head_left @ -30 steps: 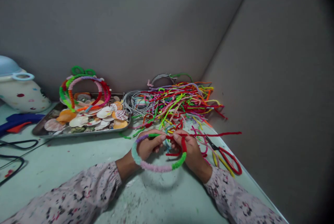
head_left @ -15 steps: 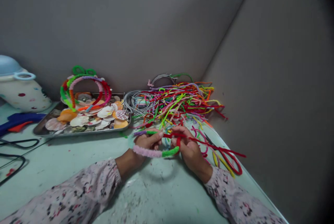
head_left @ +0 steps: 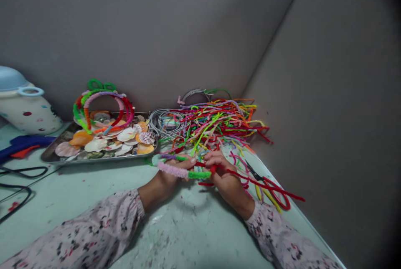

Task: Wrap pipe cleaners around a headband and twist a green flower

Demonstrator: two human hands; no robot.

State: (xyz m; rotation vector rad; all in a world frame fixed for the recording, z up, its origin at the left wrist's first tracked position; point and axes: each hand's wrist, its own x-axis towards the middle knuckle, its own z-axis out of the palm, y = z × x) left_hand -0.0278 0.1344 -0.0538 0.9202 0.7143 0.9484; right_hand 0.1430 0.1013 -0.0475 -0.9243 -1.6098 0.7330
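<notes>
Between my hands is a fuzzy ring (head_left: 173,170) wrapped in pipe cleaner, with pink, green, purple, pale teal and red stretches. My left hand (head_left: 172,173) grips its left side, the thumb on the far edge beside the red part. My right hand (head_left: 224,173) is closed on the right side, fingers pinching where a red pipe cleaner (head_left: 266,185) wraps the ring. One long end of that red pipe cleaner sticks out to the right over the scissors (head_left: 275,194); a short red end shows below the ring. My right fingertips partly hide the wrapped spot.
A metal tray (head_left: 103,160) of seashells stands at the left, with finished-looking colourful rings (head_left: 105,93) on it. Coiled wire (head_left: 167,123) and a heap of pipe cleaners (head_left: 219,123) lie behind my hands. Further left are a blue glue gun (head_left: 25,145), black cable (head_left: 28,196) and a spotted container (head_left: 29,110).
The ring has tilted flatter and shifted slightly up and left. The red pipe cleaner's long end reaches further right, and a short red end now shows below my right fingers.
</notes>
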